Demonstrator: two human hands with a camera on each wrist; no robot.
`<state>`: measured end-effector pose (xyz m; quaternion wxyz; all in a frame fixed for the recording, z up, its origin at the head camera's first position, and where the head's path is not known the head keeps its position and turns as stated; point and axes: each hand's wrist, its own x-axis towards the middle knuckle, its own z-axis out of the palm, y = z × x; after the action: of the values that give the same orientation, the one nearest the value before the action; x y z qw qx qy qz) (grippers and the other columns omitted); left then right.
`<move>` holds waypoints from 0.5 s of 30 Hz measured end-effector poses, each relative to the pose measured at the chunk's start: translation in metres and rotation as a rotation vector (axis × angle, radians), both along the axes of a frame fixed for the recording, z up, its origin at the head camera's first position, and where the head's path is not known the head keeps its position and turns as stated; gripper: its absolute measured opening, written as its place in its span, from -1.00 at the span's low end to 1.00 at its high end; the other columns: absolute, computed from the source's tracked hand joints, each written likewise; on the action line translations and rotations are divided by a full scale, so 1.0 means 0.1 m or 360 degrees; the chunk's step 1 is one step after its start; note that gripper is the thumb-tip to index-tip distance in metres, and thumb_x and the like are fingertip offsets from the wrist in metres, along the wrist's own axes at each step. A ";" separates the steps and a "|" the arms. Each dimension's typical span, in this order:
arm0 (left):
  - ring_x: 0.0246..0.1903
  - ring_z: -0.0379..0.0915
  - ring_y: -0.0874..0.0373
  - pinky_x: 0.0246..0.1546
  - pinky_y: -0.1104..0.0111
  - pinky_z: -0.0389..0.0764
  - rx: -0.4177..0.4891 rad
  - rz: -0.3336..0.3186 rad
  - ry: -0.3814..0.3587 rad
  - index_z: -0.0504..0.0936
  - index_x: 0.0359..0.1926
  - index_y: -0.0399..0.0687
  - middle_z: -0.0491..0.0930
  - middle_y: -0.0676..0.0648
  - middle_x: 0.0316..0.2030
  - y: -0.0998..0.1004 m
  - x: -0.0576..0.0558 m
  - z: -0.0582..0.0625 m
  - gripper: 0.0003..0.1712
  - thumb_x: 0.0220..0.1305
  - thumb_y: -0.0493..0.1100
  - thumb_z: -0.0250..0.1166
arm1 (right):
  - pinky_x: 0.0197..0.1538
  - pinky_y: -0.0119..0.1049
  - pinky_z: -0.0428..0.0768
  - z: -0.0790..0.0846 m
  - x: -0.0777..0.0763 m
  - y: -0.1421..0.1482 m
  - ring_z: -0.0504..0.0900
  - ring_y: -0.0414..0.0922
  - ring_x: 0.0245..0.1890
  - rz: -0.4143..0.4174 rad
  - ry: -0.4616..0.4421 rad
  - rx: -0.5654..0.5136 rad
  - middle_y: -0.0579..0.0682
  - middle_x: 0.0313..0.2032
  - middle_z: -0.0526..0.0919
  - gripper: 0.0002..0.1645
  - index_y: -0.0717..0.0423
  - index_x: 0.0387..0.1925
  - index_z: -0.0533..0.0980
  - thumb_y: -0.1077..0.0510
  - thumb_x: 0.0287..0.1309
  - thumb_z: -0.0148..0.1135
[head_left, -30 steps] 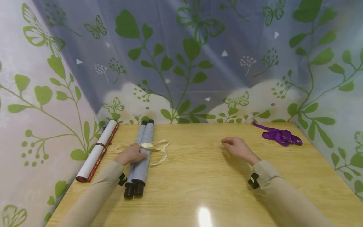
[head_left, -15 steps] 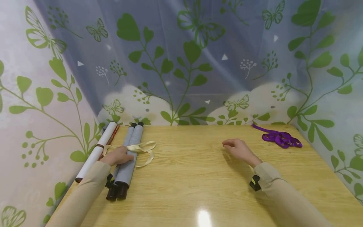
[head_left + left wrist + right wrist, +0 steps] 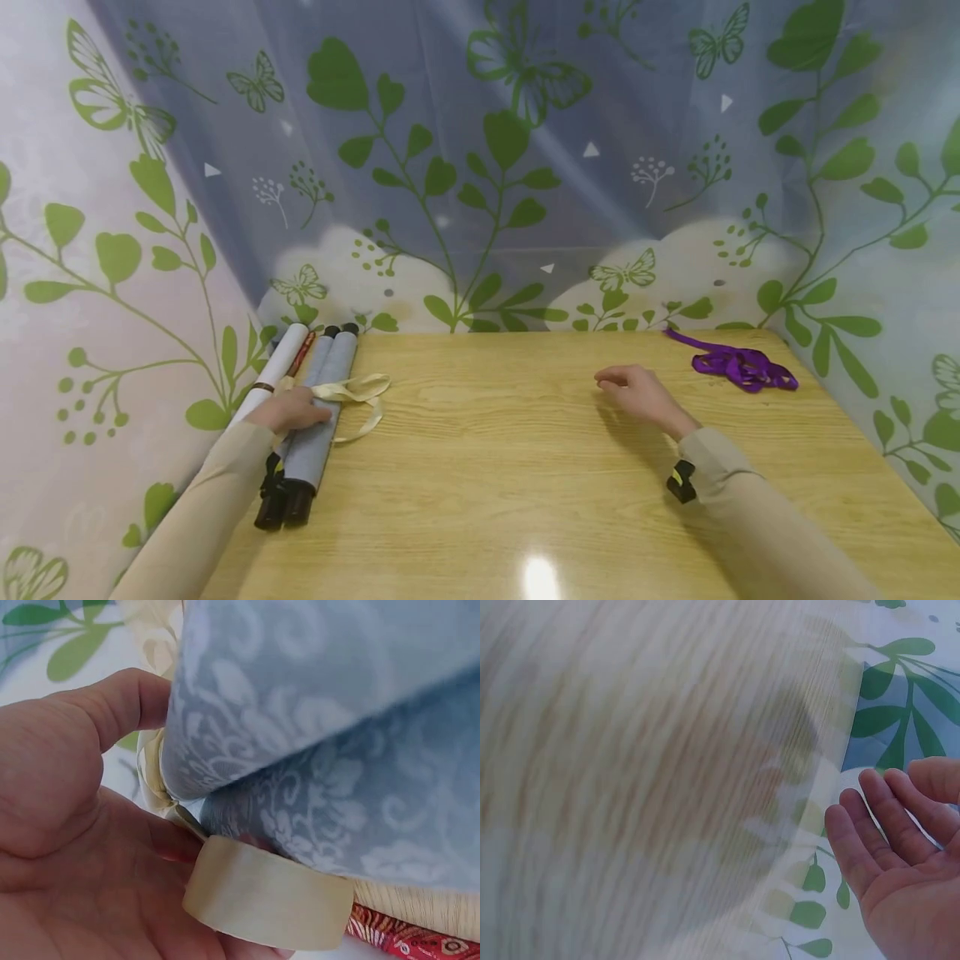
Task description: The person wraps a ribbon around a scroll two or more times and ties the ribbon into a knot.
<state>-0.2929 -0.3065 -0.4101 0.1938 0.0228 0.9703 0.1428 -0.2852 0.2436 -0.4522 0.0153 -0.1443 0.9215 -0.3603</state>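
Note:
Two grey-blue hanging scrolls (image 3: pixel 311 454) with dark roller ends lie side by side at the left of the table, bound by a cream ribbon (image 3: pixel 360 387) with loose loops. My left hand (image 3: pixel 287 410) grips the pair near the ribbon, thumb on top. In the left wrist view, the floral-patterned grey-blue scrolls (image 3: pixel 315 742) stand between thumb and fingers, and a loop of cream ribbon (image 3: pixel 266 896) hangs over the fingers. My right hand (image 3: pixel 641 393) hovers over the table with nothing in it; its fingers are loosely bent in the right wrist view.
Left of the pair lies a white rolled scroll (image 3: pixel 288 350) with a brown tie, a red patterned roll (image 3: pixel 302 353) beside it. A heap of purple ribbon (image 3: pixel 744 368) lies at the back right of the wooden table (image 3: pixel 480 467). Printed cloth surrounds the table.
My left hand has carried the tied pair leftward, up close to the white and red rolls. The right hand has stayed nearly in place, shifting slightly right.

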 end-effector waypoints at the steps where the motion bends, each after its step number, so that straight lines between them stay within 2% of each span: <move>1: -0.27 0.40 -0.08 -0.22 0.17 0.48 -0.0009 -0.0005 -0.0004 0.43 -0.01 -0.57 0.49 -0.36 -0.19 -0.02 -0.01 0.01 -0.43 0.26 -0.04 0.15 | 0.17 0.14 0.50 0.01 0.00 0.02 0.51 0.27 0.17 -0.0001 0.0017 0.0024 0.29 0.12 0.59 -0.57 0.36 0.18 0.48 0.17 0.45 -0.01; 4: -0.11 0.42 -0.17 -0.04 0.05 0.50 0.0003 -0.0010 -0.0040 0.31 0.16 -0.66 0.44 -0.50 0.02 -0.07 -0.02 0.03 -0.30 0.29 -0.05 0.14 | 0.16 0.16 0.49 0.03 -0.02 0.08 0.51 0.30 0.16 -0.0012 0.0056 0.0098 0.33 0.14 0.57 -0.56 0.40 0.19 0.46 0.20 0.44 -0.02; 8: -0.02 0.42 -0.22 0.03 0.01 0.49 0.0028 -0.0006 -0.0077 0.26 0.21 -0.65 0.38 -0.54 0.11 -0.13 -0.03 0.06 -0.26 0.26 -0.06 0.16 | 0.13 0.18 0.51 0.02 -0.05 0.24 0.53 0.31 0.13 -0.0056 0.0077 0.0223 0.36 0.16 0.53 -0.54 0.42 0.21 0.43 0.19 0.42 -0.02; 10: -0.10 0.43 -0.18 -0.06 0.07 0.51 0.0048 -0.0006 -0.0077 0.34 0.13 -0.61 0.44 -0.48 0.00 -0.15 -0.04 0.07 -0.33 0.22 -0.08 0.19 | 0.12 0.18 0.51 0.01 -0.07 0.34 0.53 0.31 0.12 -0.0079 0.0090 0.0296 0.37 0.16 0.53 -0.53 0.42 0.21 0.43 0.19 0.42 -0.02; 12: -0.24 0.42 -0.08 -0.21 0.18 0.51 0.0060 -0.0013 -0.0064 0.44 -0.05 -0.51 0.49 -0.35 -0.19 -0.15 -0.05 0.08 -0.48 0.19 -0.09 0.22 | 0.10 0.19 0.52 0.01 -0.09 0.43 0.54 0.32 0.11 -0.0084 0.0095 0.0355 0.39 0.16 0.52 -0.53 0.44 0.20 0.43 0.18 0.41 -0.01; 15: -0.46 0.29 0.06 -0.43 0.29 0.37 0.0053 -0.0016 0.0007 0.44 -0.38 -0.30 0.37 -0.13 -0.46 -0.14 -0.06 0.07 -0.70 0.13 -0.12 0.27 | 0.07 0.19 0.53 -0.01 -0.11 0.57 0.55 0.34 0.09 -0.0091 0.0106 0.0422 0.42 0.14 0.52 -0.52 0.47 0.18 0.44 0.18 0.39 0.02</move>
<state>-0.2988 -0.3209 -0.4033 0.1921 0.0314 0.9681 0.1580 -0.2962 0.3008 -0.4527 -0.0066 -0.1265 0.9647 -0.2308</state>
